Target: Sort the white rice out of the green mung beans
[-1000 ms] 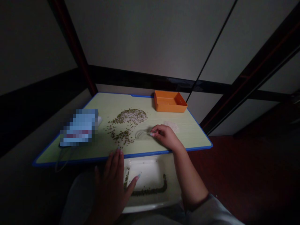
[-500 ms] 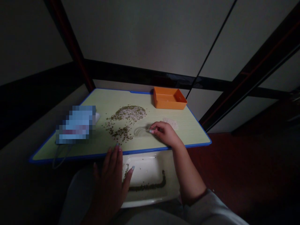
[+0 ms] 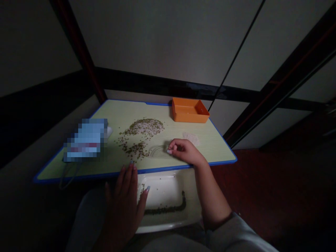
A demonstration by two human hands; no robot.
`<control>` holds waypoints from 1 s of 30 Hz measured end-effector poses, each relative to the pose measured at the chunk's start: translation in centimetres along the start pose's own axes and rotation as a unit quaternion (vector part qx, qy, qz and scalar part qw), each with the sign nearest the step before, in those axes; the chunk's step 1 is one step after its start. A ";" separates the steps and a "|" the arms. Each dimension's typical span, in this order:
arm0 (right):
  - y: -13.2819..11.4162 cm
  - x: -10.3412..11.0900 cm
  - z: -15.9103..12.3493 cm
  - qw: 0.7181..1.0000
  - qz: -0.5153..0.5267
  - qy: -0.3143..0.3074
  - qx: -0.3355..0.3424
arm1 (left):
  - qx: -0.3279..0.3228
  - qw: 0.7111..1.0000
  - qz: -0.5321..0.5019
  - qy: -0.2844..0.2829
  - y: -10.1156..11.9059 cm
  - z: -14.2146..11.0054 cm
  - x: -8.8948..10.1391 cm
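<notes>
My right hand (image 3: 185, 151) pinches the right end of a clear, half-round plastic protractor (image 3: 158, 152) on the pale green table. Left of it lies a loose scatter of green beans (image 3: 136, 149). Behind that spreads a bigger heap of green beans mixed with white grains (image 3: 145, 126). A small patch of white grains (image 3: 191, 137) is just beyond my right hand. My left hand (image 3: 123, 199) is open, fingers out and thumb apart, its fingertips at the table's near edge. It covers the left side of a white tray (image 3: 168, 225) below, where green beans line the sides.
An orange open box (image 3: 190, 118) stands at the back right of the blue-edged table (image 3: 217, 151). At the left is a pixelated light-blue object (image 3: 86, 140) with a cord or strap hanging over the edge. Cabinet panels (image 3: 168, 42) rise behind the table.
My right hand and the protractor have moved slightly toward me, nearer the table's front edge. My left hand has stayed nearly still.
</notes>
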State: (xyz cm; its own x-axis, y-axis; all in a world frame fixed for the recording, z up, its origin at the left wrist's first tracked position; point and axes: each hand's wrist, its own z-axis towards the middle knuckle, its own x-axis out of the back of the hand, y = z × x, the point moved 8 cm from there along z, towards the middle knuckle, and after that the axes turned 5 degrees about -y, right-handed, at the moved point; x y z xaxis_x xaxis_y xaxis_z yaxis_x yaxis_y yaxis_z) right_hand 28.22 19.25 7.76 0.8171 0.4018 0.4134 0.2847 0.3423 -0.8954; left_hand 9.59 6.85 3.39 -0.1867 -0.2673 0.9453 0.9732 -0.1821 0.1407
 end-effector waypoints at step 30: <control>0.6 6.6 -2.6 0.828 -0.389 0.293 -0.279 | 0.007 1.000 -0.005 -0.013 -0.2 0.0 -0.2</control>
State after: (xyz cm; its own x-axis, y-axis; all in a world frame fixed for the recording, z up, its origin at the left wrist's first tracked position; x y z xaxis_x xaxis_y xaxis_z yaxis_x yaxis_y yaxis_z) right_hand 35.06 19.86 9.55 0.3347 -0.2921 0.8959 0.8921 -0.2081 -0.4011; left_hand 9.46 6.92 3.17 -0.1927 -0.2404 0.9513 0.9732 -0.1709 0.1539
